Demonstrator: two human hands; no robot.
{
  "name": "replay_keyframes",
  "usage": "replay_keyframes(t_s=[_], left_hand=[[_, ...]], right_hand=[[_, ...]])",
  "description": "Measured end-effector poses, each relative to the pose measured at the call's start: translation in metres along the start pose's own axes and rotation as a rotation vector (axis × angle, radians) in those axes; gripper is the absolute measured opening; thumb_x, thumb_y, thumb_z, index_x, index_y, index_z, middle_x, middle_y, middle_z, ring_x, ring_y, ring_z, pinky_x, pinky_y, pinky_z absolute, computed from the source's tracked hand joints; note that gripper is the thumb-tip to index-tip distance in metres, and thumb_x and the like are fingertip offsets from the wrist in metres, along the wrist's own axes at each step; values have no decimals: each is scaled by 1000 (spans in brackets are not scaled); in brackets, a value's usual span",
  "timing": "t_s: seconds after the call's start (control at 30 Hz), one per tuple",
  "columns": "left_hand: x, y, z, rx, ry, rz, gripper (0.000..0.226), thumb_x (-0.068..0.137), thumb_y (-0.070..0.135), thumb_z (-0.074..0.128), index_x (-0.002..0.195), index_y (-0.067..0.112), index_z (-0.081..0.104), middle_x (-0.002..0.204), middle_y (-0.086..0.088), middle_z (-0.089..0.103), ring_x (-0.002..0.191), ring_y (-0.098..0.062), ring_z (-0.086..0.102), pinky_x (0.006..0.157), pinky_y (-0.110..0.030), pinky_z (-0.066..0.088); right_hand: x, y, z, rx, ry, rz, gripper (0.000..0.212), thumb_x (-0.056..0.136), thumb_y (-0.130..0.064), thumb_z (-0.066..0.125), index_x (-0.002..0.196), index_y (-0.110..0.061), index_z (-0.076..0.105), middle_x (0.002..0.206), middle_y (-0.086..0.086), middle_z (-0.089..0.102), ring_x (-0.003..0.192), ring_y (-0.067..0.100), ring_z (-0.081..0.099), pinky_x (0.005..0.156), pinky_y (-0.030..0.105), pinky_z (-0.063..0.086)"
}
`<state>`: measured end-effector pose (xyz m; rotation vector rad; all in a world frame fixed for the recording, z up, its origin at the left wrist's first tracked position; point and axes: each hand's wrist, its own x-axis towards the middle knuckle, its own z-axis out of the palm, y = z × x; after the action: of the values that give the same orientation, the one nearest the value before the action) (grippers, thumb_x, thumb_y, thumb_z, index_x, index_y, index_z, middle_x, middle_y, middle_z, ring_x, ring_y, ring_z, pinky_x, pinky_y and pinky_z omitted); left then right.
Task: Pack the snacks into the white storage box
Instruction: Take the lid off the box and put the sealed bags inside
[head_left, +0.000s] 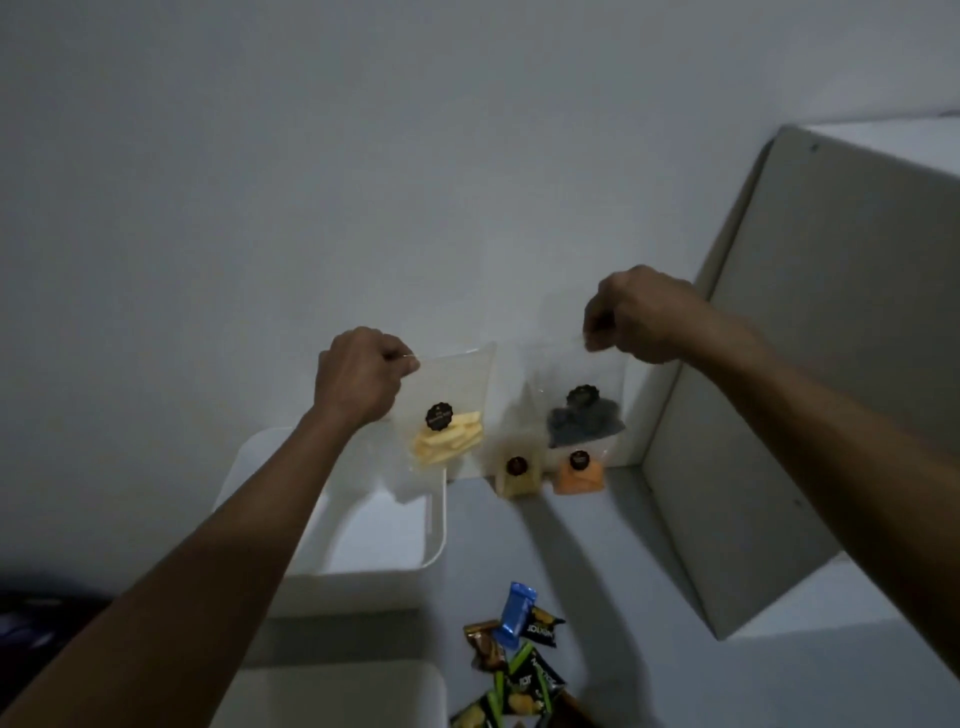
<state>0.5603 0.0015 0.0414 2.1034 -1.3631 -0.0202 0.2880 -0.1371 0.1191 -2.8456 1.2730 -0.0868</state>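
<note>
My left hand (361, 376) pinches the top corner of a clear bag of yellow snack sticks (448, 415), which hangs over the far right part of the white storage box (439, 540). My right hand (631, 317) pinches the top of a clear bag of dark snacks (584, 415), held up in the air to the right of the box. Two more clear bags stand against the wall: a pale yellow one (517, 475) and an orange one (579, 473). The box interior looks bare where it shows.
A heap of small wrapped snacks (519, 660), blue, brown, black and green, lies on the white surface near me. A white lid or second box (343, 696) sits at the bottom edge. A white shelf panel (779, 389) rises at the right.
</note>
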Motion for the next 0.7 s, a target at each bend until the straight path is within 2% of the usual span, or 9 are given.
replay_keyframes(t_s=[0.1,0.2,0.33,0.37,0.47,0.57,0.63,0.7], left_hand=[[1,-31,-26,23,18,-3,14,85,32,70,88,21,79,94,-4,75,92,-26,64,84,-41,50],[0,-63,-39,35,-1,-31,15,86,34,70,89,22,78,99,-3,73,99,-27,62,86,-40,47],[7,-102,-39,26,-69,-43,17,87,38,68,92,25,78,104,-2,71,102,-26,61,87,-38,38],[10,-110,-37,30,-89,-49,17,86,39,68,92,26,78,105,-1,71,103,-25,61,87,-39,35],[17,-132,-26,64,-171,-63,18,86,44,67,93,30,77,107,1,70,107,-26,59,87,-41,32],[22,-149,-7,63,-227,-84,19,83,49,69,90,34,77,108,3,69,109,-25,57,89,-43,33],[21,-157,11,49,-247,-98,18,81,51,70,87,35,76,108,3,67,109,-24,56,89,-43,33],[18,-162,30,63,-256,-94,16,82,50,70,87,36,76,108,3,63,107,-24,55,90,-44,34]], right_hand=[[2,-49,-12,78,61,-8,4,86,-30,73,90,-30,74,89,-5,66,84,17,61,58,26,42],[10,-102,-1,191,95,-11,8,85,-30,75,93,-29,75,92,-4,71,84,16,64,70,35,56],[26,-162,38,322,76,-4,15,84,-35,75,95,-25,75,94,-3,72,75,10,65,74,38,59],[29,-174,50,324,68,2,15,84,-36,74,95,-26,76,98,-1,70,78,11,62,75,38,59],[34,-203,93,227,37,8,11,85,-37,73,95,-32,75,116,0,59,108,19,48,82,39,49],[38,-219,138,167,-2,24,14,87,-35,70,99,-33,75,144,-2,44,131,22,31,95,44,40],[42,-221,167,193,-16,70,16,87,-35,69,101,-33,76,156,-3,30,140,25,19,103,47,34],[47,-220,192,214,-14,116,16,87,-38,69,100,-33,76,159,-4,23,142,26,14,106,48,31]])
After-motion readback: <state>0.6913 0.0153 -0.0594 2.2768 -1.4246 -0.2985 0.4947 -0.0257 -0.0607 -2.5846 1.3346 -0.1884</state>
